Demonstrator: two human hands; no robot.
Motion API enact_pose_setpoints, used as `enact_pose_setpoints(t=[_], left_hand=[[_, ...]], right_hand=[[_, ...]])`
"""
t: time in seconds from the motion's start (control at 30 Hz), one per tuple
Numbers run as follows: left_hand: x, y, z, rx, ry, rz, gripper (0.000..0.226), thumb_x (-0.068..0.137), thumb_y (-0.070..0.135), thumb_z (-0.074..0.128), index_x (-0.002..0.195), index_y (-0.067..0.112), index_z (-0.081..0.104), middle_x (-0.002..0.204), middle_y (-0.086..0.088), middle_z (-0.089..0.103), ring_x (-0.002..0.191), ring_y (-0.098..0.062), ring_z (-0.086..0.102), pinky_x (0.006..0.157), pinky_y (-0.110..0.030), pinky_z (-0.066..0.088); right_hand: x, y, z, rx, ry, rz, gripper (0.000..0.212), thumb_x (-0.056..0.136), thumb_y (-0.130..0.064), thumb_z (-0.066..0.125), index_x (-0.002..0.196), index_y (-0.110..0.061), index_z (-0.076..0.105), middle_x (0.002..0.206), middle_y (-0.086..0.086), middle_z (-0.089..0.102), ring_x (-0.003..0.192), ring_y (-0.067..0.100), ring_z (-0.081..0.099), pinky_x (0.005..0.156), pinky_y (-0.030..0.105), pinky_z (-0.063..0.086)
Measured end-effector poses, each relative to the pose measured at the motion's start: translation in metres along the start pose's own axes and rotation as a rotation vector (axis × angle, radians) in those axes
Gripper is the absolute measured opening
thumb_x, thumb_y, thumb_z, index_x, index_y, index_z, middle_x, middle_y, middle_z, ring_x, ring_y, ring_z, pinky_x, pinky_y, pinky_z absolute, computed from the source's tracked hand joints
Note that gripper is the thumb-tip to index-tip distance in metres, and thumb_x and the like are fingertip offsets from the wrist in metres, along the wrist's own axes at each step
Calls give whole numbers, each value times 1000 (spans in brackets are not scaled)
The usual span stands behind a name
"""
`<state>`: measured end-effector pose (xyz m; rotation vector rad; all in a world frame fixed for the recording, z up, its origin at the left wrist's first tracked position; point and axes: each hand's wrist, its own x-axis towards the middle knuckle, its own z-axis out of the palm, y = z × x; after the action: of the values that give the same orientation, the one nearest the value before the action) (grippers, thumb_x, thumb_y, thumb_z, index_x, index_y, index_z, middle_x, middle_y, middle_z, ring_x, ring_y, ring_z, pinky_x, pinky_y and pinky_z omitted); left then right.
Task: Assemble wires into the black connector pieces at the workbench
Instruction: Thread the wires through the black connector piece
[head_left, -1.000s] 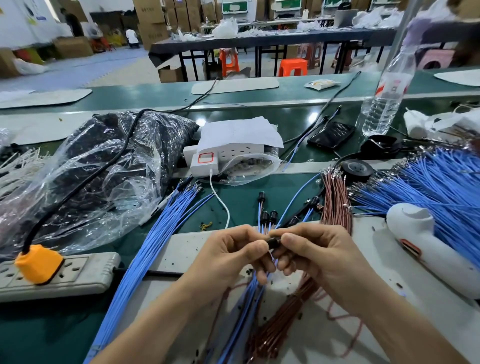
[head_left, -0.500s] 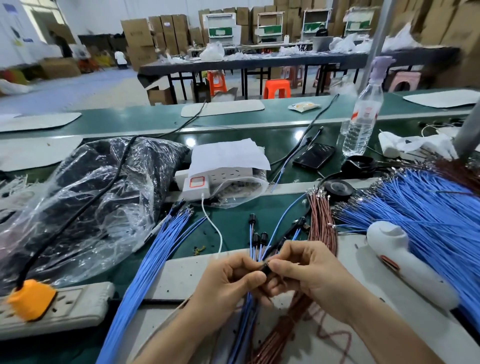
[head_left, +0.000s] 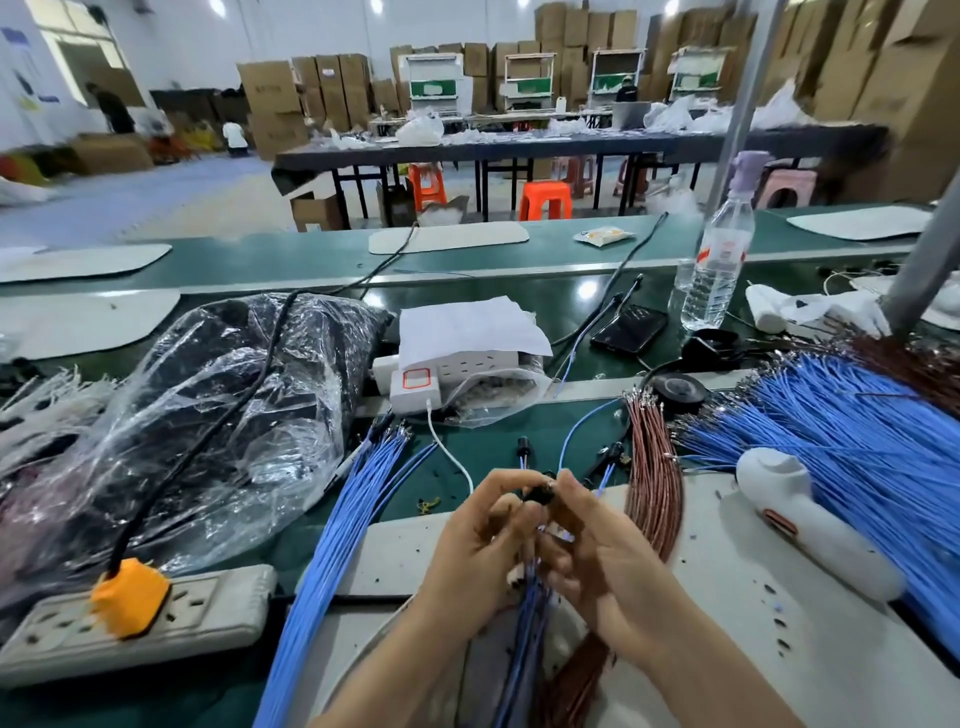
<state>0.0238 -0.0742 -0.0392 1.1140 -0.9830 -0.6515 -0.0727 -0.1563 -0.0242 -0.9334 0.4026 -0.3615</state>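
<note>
**Visitor:** Why do you hold it up off the bench (head_left: 467, 561) instead of working flat?

**Me:** So I can see into it. The small black plastic connector piece (head_left: 540, 492) is pinched at the tips of both hands, raised just above the pale grey mat. My left hand (head_left: 475, 540) has thumb and forefinger closed on its near side; my right hand (head_left: 597, 551) is closed on the other side. Both grips are clamped on that one piece, one steadying, the other guiding, I'd say.

**Visitor:** And the wires?

**Me:** A few thin blue wires (head_left: 524, 623) hang down from the connector between my palms. Letting them trail keeps them from kinking. Whether a terminal is fully seated, I can't tell; my fingertips cover the openings.

**Visitor:** The rest is laid out on purpose?

**Me:** Mostly. The loose bundle of blue wires (head_left: 343, 519) lies left of the connector, the bundle of reddish-brown wires (head_left: 652, 478) right of it, each on the side of the hand that would fetch it. Finished black-capped leads (head_left: 522, 447) sit just beyond it, out of the way. The big fan of blue wires (head_left: 841, 431) is well to the right.
</note>
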Motion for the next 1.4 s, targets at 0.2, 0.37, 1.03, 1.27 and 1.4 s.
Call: enact_pose_setpoints(t=[0.2,0.37,1.03,1.27,1.4], left_hand=[[2,-4,-4,64,-10,28,14,94,6,49,105,12,55,60,11,61,47,1,50,48,-12,39],[-1,1,-4,146,-26,41,14,95,2,49,106,9,55,59,13,59,51,2,51,54,-10,40],[-3,78,5,313,244,272,23,84,30,61,101,40,72,59,5,60,40,-4,39,40,-13,30],[-45,116,-18,1074,-644,-308,25,92,34,59,115,32,68,97,9,73,84,3,65,75,-8,46],[-45,85,-13,1243,-443,-358,27,92,48,53,110,31,64,107,21,61,97,8,51,87,-12,39]], right_hand=[[3,-14,2,-118,-26,80,51,73,-57,60,88,-11,77,76,-1,63,45,6,35,46,20,23],[-2,-14,5,-14,24,48,42,77,-42,60,76,-3,77,64,2,56,42,3,41,38,13,33],[6,-127,-69,303,490,-431,44,103,-38,32,74,-12,51,48,-6,47,34,0,37,31,12,25],[73,-57,-61,-162,476,-173,20,99,-12,50,82,-2,53,67,14,55,35,8,55,32,15,39],[74,-23,-54,-829,472,-265,9,89,-7,65,97,-4,64,82,5,67,44,7,61,46,14,44]])
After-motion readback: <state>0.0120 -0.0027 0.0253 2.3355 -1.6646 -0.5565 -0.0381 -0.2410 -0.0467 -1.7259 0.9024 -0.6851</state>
